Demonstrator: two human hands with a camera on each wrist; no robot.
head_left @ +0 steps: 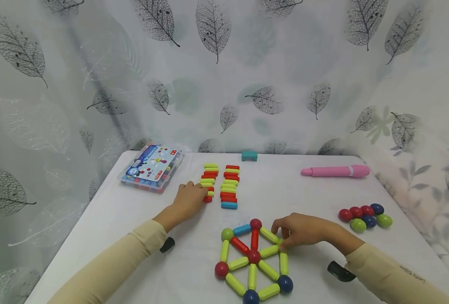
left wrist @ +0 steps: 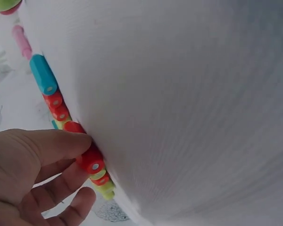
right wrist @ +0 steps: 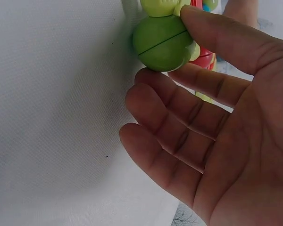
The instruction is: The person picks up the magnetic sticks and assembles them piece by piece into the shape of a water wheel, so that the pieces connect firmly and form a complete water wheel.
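Green ball [right wrist: 162, 43] sits at the right rim of the stick-and-ball wheel [head_left: 252, 257], on the white table [head_left: 133, 219] near its front edge. Right hand [head_left: 304, 231] is on it: thumb and forefinger pinch the ball, other fingers [right wrist: 179, 127] spread loose below it. In the head view the ball is hidden under that hand; only the wrist view shows it.

Left hand [head_left: 188, 200], up-left of the wheel, reaches the left row of sticks [head_left: 208, 181]; thumb and fingertips pinch a red stick [left wrist: 92, 162] at the row's near end. Second row [head_left: 229, 185] just right of it, ending in a blue stick [head_left: 229, 205].

To do this well, I'd say: keep the ball steady against the rim sticks so the joints don't shift, and lift the red stick straight out without dragging its neighbours.

Further from the wheel: loose balls [head_left: 365, 215] to its right, pink pen [head_left: 336, 171] up-right, toy box [head_left: 152, 167] up-left, teal block [head_left: 249, 156] at the back edge.

Hard to tell: whether the ball is already attached; the wheel's bottom is cut off.
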